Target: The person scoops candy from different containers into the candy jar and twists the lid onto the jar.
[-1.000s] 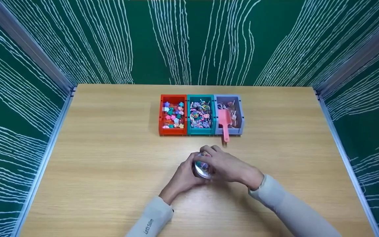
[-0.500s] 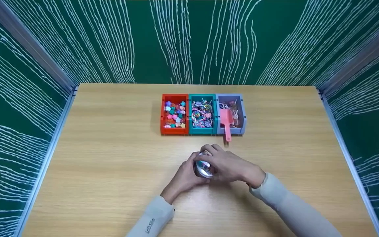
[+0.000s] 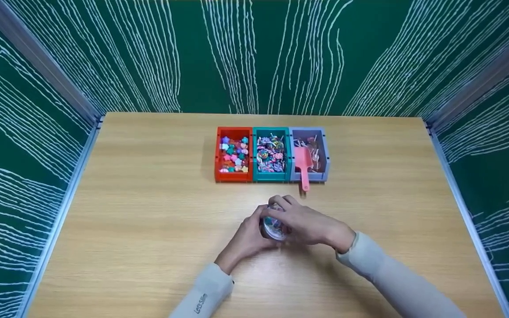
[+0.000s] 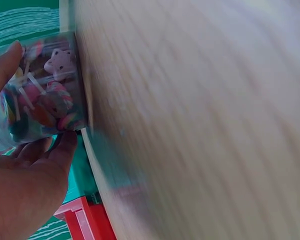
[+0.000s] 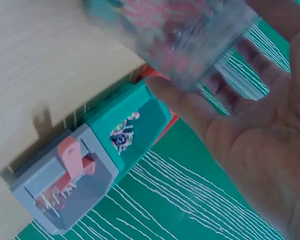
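A clear jar [image 3: 275, 229] packed with small colourful charms sits between both hands in front of the bins. My left hand [image 3: 248, 236] grips its side; in the left wrist view the thumb and fingers curl round the jar [image 4: 42, 95], where a pink star and lollipop-like pieces show through the wall. From the right, my right hand [image 3: 312, 224] holds the jar's top edge with fingers and thumb. Seen by the right wrist camera, the jar [image 5: 190, 37] is blurred beside the right hand [image 5: 245, 120]. Whether a lid is on it is hard to tell.
Beyond the hands stand three joined bins: red [image 3: 233, 176] with star-shaped beads, teal [image 3: 271, 176] with lollipop charms, and lavender [image 3: 320, 176] with stick pieces. A pink scoop [image 3: 304, 163] lies in the lavender bin, handle over its front edge. Green walls surround the wooden table [image 3: 148, 198].
Both hands stay around the jar in nearly the same place. The bright glare on the jar's top has dimmed, so more of the contents shows.
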Tool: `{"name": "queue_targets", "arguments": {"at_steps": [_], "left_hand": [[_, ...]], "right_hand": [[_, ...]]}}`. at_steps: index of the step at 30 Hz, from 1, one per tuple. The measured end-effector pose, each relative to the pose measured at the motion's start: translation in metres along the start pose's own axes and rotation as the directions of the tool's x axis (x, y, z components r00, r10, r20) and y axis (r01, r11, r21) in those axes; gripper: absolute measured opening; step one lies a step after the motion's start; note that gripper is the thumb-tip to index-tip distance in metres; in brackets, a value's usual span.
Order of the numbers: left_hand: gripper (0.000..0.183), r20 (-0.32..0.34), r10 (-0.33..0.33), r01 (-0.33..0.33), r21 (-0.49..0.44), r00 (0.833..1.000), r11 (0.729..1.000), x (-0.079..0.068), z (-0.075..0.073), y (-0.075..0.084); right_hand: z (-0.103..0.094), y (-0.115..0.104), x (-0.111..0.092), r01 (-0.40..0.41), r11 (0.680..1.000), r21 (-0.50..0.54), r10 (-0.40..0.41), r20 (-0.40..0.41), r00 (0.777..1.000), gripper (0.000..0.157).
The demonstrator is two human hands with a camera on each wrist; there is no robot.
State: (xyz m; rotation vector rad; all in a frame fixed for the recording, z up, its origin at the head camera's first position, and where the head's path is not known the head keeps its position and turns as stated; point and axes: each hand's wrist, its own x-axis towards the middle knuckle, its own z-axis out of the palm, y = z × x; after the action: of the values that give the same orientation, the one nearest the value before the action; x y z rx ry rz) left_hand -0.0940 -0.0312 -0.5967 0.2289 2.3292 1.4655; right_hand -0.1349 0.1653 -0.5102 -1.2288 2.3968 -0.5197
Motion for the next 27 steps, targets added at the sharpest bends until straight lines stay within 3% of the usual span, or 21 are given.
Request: {"name": "queue_targets", "arguments": {"at_steps": [6,11,15,21,27], "left_hand": [[0.097,-0.003,0.026,-0.026,0.008,1.000,1.000,0.000,-0.001,-0.001],[0.095,-0.011,0.032,-0.031,0.010,0.999,0.999,0.000,-0.001,-0.001],[0.093,-0.006,0.018,-0.018,0.015,1.000,1.000,0.000,0.001,-0.001],[0.087,0.002,0.046,-0.046,0.040,0.999,0.998,0.001,0.001,-0.003],[0.084,-0.013,0.072,-0.072,0.053,0.997,0.996,0.001,-0.001,-0.004]], "right_hand": [[0.007,0.001,-0.002,0.023,0.999,-0.036,-0.025,-0.047,0.999,0.082],[0.019,0.004,-0.002,0.048,0.987,-0.156,-0.065,-0.107,0.992,0.076],[0.033,0.008,0.003,0.000,0.969,-0.246,-0.031,-0.122,0.992,0.074],[0.052,0.013,0.004,-0.080,0.968,-0.238,0.035,-0.187,0.982,0.070],[0.059,0.014,0.006,-0.083,0.950,-0.300,0.012,-0.233,0.972,0.064]]}}
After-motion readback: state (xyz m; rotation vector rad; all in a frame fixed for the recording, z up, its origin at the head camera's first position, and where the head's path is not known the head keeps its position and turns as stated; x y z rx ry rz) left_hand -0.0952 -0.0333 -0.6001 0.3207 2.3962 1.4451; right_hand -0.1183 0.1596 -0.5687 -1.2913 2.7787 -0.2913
